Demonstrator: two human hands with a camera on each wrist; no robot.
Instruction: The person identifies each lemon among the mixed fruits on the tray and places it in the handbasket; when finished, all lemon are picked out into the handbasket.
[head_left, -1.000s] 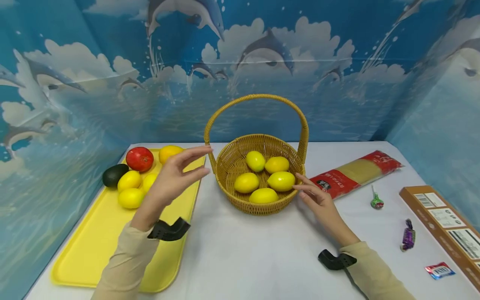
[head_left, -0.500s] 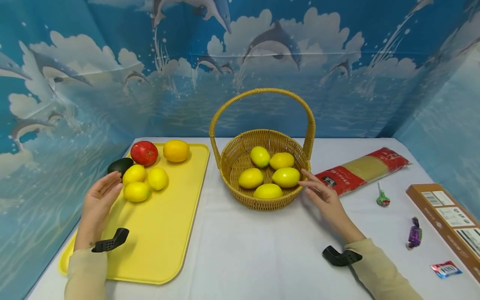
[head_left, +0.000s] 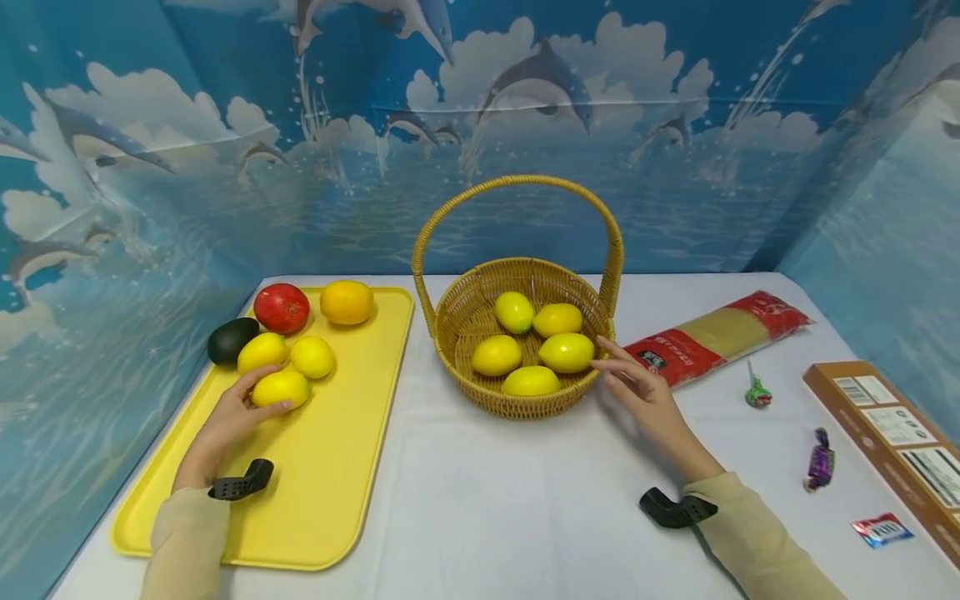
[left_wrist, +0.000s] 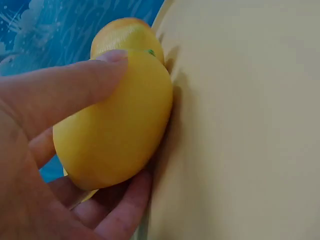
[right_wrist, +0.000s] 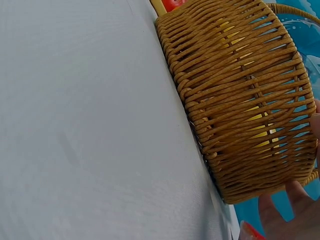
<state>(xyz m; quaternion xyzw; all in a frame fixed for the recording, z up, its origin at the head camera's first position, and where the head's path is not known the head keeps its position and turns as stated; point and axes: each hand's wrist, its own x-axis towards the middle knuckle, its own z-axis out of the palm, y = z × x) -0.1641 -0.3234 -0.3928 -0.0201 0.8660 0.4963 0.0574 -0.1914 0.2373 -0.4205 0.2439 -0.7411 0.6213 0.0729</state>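
My left hand (head_left: 228, 425) grips a yellow lemon (head_left: 282, 388) at the front of the fruit cluster on the yellow tray (head_left: 322, 500). In the left wrist view, the thumb lies over the lemon (left_wrist: 120, 125) and fingers curl beneath it. A second yellow fruit (left_wrist: 127, 35) shows behind. My right hand (head_left: 651, 404) touches the right rim of the wicker basket (head_left: 517, 407) with nearly straight fingers. Several lemons (head_left: 497, 356) lie inside the basket. The right wrist view shows fingertips (right_wrist: 295, 192) against the basket's woven side (right_wrist: 240, 105).
Also on the tray are two lemons (head_left: 312, 357), a dark avocado (head_left: 232, 341), a red fruit (head_left: 281, 308) and an orange-yellow fruit (head_left: 347, 302). To the right lie a red-and-clear packet (head_left: 720, 337), a lollipop (head_left: 757, 392), two wrapped sweets (head_left: 821, 461) and a brown box (head_left: 888, 442).
My left hand has moved from beside the basket, back left over the tray, then onto the front lemon, which it now grips. The right hand stays at the basket rim.
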